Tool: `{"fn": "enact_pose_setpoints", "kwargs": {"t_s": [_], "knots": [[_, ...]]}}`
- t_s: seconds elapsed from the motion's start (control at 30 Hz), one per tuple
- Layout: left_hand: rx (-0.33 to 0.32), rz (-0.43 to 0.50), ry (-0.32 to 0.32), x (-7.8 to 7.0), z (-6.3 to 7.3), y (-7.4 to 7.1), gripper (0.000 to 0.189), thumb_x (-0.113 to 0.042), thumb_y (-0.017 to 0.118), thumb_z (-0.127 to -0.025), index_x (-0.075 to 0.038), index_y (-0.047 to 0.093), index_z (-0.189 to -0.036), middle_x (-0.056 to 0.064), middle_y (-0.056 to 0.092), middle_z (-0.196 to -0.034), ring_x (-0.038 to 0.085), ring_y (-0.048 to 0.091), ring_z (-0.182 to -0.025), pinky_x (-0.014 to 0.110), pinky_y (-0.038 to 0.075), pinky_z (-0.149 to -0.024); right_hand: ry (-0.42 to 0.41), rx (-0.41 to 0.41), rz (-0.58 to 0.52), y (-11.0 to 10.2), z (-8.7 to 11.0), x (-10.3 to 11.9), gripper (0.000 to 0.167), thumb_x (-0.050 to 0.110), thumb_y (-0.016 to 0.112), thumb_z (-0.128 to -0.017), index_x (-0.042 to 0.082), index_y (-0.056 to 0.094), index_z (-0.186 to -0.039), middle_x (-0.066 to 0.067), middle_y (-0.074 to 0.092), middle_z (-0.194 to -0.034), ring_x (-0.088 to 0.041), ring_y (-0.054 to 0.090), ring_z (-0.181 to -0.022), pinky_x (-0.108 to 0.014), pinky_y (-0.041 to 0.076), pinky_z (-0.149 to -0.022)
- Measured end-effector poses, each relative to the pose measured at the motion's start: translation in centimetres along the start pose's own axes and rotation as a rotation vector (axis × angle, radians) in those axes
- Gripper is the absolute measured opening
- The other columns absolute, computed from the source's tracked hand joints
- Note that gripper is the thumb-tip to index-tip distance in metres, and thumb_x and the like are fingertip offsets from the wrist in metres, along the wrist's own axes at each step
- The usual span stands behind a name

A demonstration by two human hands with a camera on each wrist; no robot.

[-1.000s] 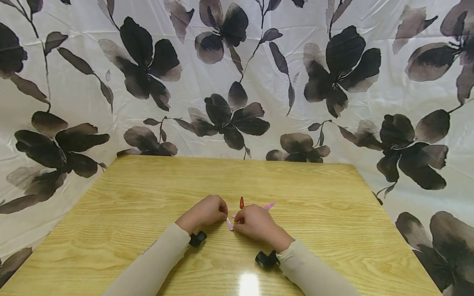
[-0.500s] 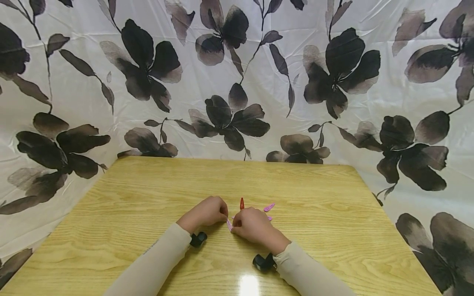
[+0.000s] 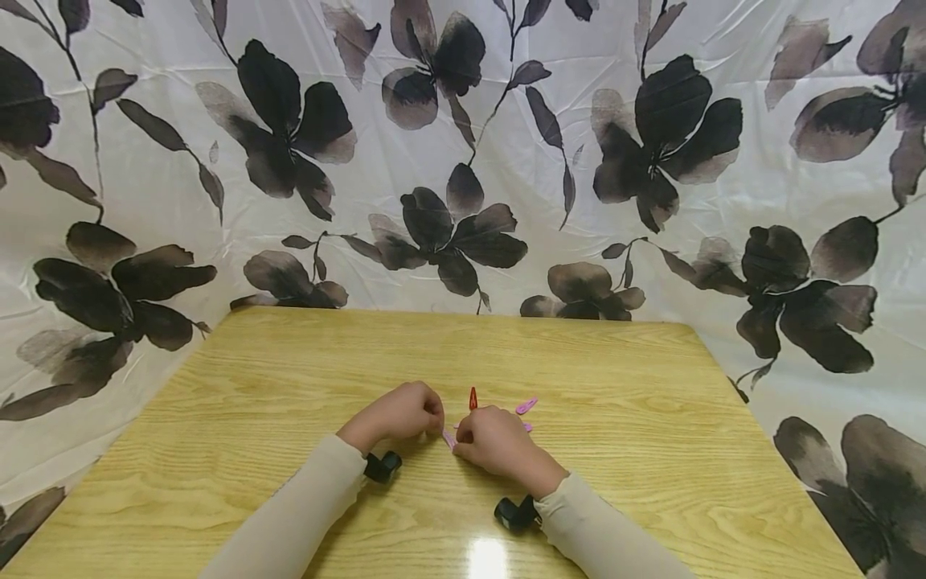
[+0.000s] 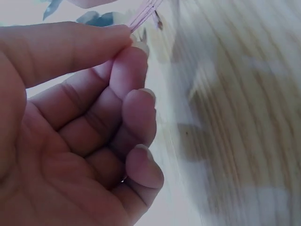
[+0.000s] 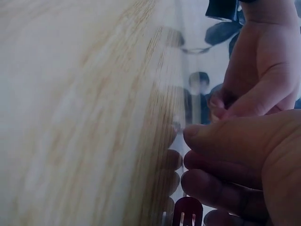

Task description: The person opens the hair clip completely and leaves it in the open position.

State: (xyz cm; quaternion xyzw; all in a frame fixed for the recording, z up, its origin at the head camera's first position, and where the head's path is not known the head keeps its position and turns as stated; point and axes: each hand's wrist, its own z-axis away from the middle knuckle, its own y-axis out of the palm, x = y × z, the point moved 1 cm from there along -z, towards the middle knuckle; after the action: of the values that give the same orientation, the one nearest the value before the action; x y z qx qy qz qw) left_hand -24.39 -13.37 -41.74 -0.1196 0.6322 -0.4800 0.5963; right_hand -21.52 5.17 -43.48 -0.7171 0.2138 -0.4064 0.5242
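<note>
A light pink snap hair clip (image 3: 449, 441) is held between my two hands, just above the table. My left hand (image 3: 403, 412) pinches one end of it between thumb and forefinger; the left wrist view shows the slim pink clip (image 4: 145, 15) coming out of that pinch, the other fingers curled below. At the clip's near end, the thumb and fingertips of my right hand (image 3: 501, 445) grip it, though those fingers mostly hide that end. In the right wrist view a red hair clip (image 5: 188, 212) shows below the right fingers.
The red hair clip (image 3: 473, 399) lies just beyond my right hand. To its right is a bright pink hair clip (image 3: 526, 406), and another pink clip (image 3: 528, 427) is partly hidden by the hand. Floral cloth (image 3: 448, 233) hangs behind the wooden table (image 3: 325, 354).
My right hand has shifted slightly left and nearer, closing its fingertips on the clip's near end. A pink clip beside that hand is now uncovered. My left hand has barely moved.
</note>
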Motion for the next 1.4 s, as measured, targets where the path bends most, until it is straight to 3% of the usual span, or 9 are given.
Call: {"fn": "enact_pose_setpoints", "kwargs": {"t_s": [0.3,0.53,0.67,0.97,1.4], "knots": [[-0.054,0.074,0.008,-0.2,-0.1,-0.4,0.013,-0.01,0.06,-0.089,-0.009,0.071,-0.083,0.003,0.065,-0.075,0.013,0.051,-0.062,0.029,0.043,-0.059,0.037,-0.06,-0.082,0.0,0.0,-0.6,0.012,0.026,0.069,-0.088,0.016,0.073,-0.084,0.007,0.068,-0.078,-0.003,0.056,-0.066,-0.02,0.045,-0.059],[-0.069,0.182,-0.024,-0.5,0.1,-0.7,0.015,-0.011,0.058,-0.093,-0.007,0.072,-0.088,0.004,0.066,-0.084,0.015,0.049,-0.067,0.03,0.042,-0.062,0.149,-0.066,-0.401,-0.5,0.1,-1.5,0.008,0.015,0.063,-0.091,0.01,0.069,-0.09,0.003,0.064,-0.076,-0.007,0.054,-0.053,-0.023,0.046,-0.049],[-0.082,0.215,-0.036,-0.5,0.0,-0.6,0.016,-0.014,0.059,-0.094,-0.005,0.072,-0.092,0.006,0.067,-0.088,0.016,0.051,-0.07,0.03,0.043,-0.063,0.206,-0.128,-0.517,-0.8,0.0,-2.1,0.009,0.016,0.062,-0.092,0.011,0.069,-0.092,0.002,0.066,-0.08,-0.009,0.054,-0.057,-0.025,0.047,-0.053],[-0.126,0.307,-0.032,-0.4,-0.5,0.1,0.017,-0.016,0.059,-0.096,-0.003,0.07,-0.095,0.005,0.066,-0.087,0.023,0.055,-0.077,0.031,0.044,-0.066,0.257,-0.182,-0.584,-1.5,-0.3,-3.1,0.009,0.023,0.07,-0.089,0.015,0.074,-0.09,0.002,0.068,-0.083,-0.013,0.052,-0.068,-0.027,0.044,-0.058],[-0.192,0.36,-0.019,-0.4,-0.9,1.6,0.017,-0.015,0.061,-0.095,-0.003,0.072,-0.097,0.005,0.068,-0.089,0.018,0.056,-0.078,0.03,0.046,-0.068,0.276,-0.196,-0.628,-2.3,0.0,-3.9,0.01,0.023,0.069,-0.09,0.017,0.076,-0.091,0.002,0.07,-0.092,-0.015,0.054,-0.075,-0.029,0.045,-0.065]]}}
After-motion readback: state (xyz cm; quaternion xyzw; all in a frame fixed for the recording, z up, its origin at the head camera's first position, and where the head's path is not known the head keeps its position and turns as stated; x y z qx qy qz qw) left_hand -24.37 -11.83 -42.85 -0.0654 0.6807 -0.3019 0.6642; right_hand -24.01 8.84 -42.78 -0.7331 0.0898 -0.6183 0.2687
